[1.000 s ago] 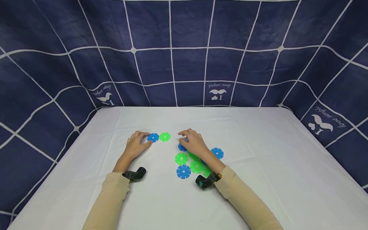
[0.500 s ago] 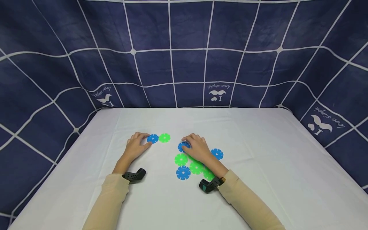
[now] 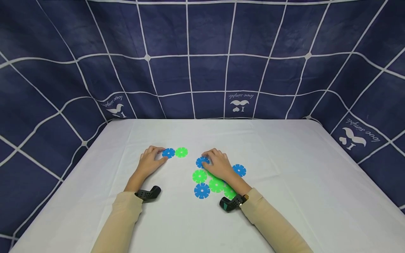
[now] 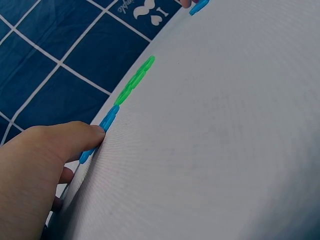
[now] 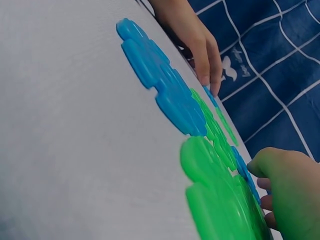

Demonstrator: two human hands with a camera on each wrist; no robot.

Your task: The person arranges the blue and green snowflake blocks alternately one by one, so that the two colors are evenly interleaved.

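The right hand [image 3: 219, 165] is pinching a blue disc [image 3: 199, 162] at the frame's centre, thumb and fingers gripping its edges; round, it is offering no long axis. That disc is lying right of and slightly lower than the green disc [image 3: 183, 152], well apart from it. Left of centre, the left hand [image 3: 148, 162] is pinching another blue disc [image 3: 170, 153], which is just beside the green disc. Four blue and four green are showing plainly; the right forearm [image 3: 238, 182] is covering more, so totals are staying uncertain.
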